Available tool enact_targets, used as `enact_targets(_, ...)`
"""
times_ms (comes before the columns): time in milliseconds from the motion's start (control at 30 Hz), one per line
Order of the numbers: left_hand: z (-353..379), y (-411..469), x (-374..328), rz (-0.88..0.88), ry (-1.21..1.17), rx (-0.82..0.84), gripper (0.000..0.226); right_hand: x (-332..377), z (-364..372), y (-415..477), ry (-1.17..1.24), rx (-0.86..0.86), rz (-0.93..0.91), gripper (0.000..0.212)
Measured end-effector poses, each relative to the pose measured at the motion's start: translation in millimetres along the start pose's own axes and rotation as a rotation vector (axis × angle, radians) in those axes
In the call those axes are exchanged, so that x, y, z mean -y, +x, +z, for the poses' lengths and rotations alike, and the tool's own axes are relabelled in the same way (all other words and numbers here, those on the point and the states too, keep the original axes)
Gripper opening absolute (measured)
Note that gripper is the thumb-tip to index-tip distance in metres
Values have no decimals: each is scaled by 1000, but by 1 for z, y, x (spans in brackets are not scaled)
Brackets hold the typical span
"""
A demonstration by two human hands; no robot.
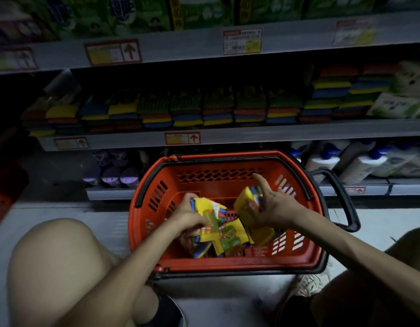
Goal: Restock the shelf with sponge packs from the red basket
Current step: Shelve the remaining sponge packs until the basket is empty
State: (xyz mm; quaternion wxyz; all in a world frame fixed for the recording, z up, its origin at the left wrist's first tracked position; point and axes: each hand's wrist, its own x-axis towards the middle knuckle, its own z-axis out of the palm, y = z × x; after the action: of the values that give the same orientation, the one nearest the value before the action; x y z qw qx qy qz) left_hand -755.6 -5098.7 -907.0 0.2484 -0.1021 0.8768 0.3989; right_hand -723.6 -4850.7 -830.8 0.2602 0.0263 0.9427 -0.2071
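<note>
A red basket (pixel 227 177) with black handles stands on the floor in front of the shelf. Inside lie several yellow sponge packs (pixel 227 239). My left hand (pixel 187 215) grips one sponge pack (pixel 207 208) at the left of the pile. My right hand (pixel 272 204) holds another sponge pack (pixel 246 201) tilted upright, its index finger sticking out. The middle shelf (pixel 227 135) carries rows of stacked multicoloured sponge packs (pixel 187 109).
My bare knees frame the basket at left (pixel 62 267) and right (pixel 407 246). White bottles with blue caps (pixel 359 161) fill the lower shelf at right; dark purple round packs (pixel 114 173) sit at left. Green boxes (pixel 143 15) line the top shelf.
</note>
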Motion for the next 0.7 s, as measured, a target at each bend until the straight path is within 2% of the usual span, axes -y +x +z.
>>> enact_targets(100,-14,-20,-30,84,-236,28,76,8,-22,-12,86,-98,-23,108)
enact_targets(167,-24,-33,-44,174,-268,-17,79,11,-36,-19,92,-155,-45,100)
enact_targets(300,-43,-59,-66,278,-358,-118,79,9,-57,-28,209,-257,-135,99)
enact_targets(400,-48,-68,-82,277,-457,-154,77,6,-68,-32,339,-306,-208,103)
enact_targets(533,-40,-71,-109,260,-485,-215,58,10,-68,-27,435,-295,-281,107)
enact_targets(633,-33,-64,-128,242,-465,-277,51,12,-67,-20,483,-325,-301,99)
enact_targets(700,-33,-58,-138,239,-436,-306,52,11,-68,-14,540,-386,-295,86)
